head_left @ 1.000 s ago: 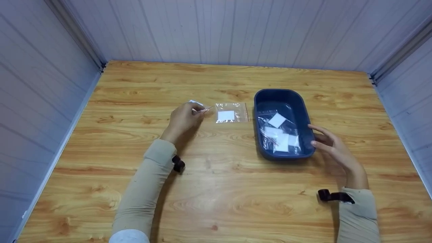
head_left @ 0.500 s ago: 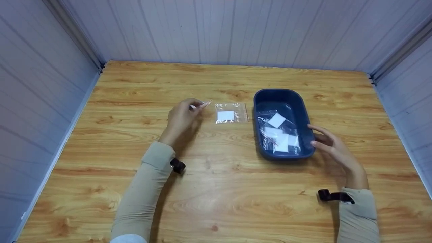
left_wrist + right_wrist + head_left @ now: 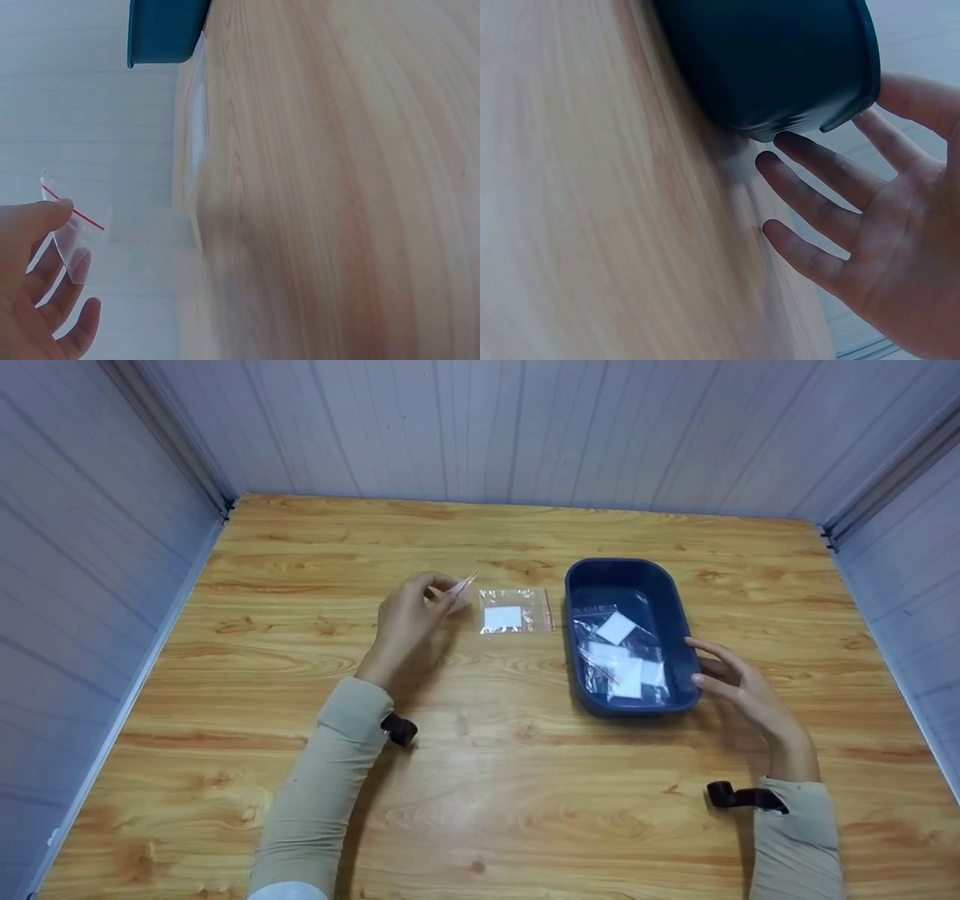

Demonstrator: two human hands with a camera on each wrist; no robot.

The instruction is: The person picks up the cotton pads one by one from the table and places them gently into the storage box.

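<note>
Between thumb and fingers, my left hand (image 3: 412,611) pinches a small clear zip bag (image 3: 79,244) with a red strip along its top. It is lifted above the table. Flat on the wood beside that hand lies another clear zip bag (image 3: 536,619) with a white square (image 3: 502,617) in it. Further right stands a dark blue bin (image 3: 656,592), holding several zip bags (image 3: 626,675) with white squares. My right hand (image 3: 746,690) touches the bin's right rim with thumb and index fingertips. Its other fingers (image 3: 810,195) extend spread below the rim in the right wrist view.
The wooden table (image 3: 480,802) spreads around both arms. Pale panel walls (image 3: 480,435) close it in at the back and on both sides. Dark wrist cameras (image 3: 399,729) jut from both sleeves.
My left hand has picked up the zip bag that lay beneath its fingers and raised it, tilting it upward. The right hand, bin and flat bag keep their places.
</note>
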